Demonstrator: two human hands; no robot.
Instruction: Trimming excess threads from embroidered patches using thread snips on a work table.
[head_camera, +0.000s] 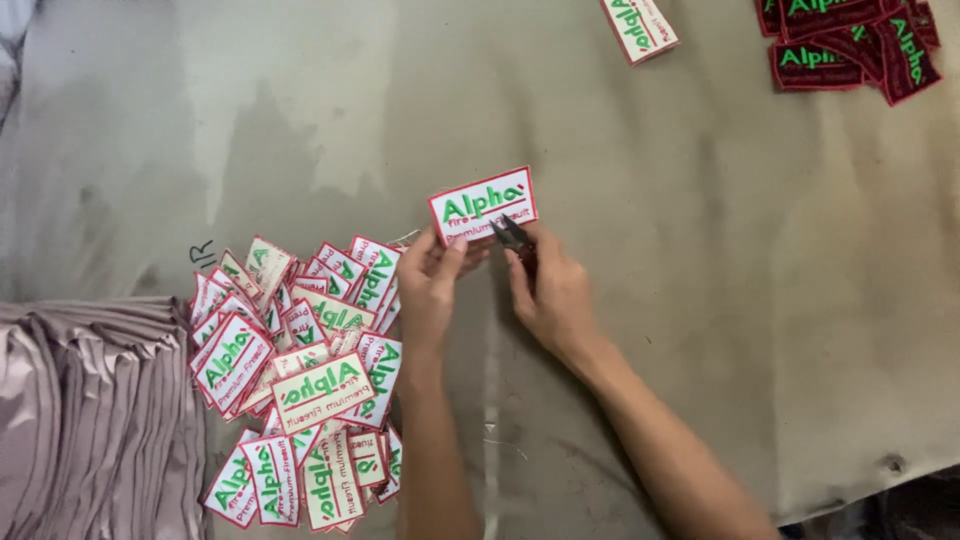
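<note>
My left hand (432, 283) pinches the lower edge of a white rectangular patch (482, 205) with a red border and green lettering, holding it up above the table. My right hand (548, 290) grips small dark thread snips (511, 235) whose tips touch the patch's lower right edge. Both forearms reach in from the bottom of the view.
A loose heap of several matching white patches (300, 370) lies left of my left arm. Folded pinkish fabric (90, 420) is stacked at the far left. One white patch (640, 25) and a small pile of dark red patches (850, 45) lie at the top right. The worn grey table (700, 300) ends at the lower right.
</note>
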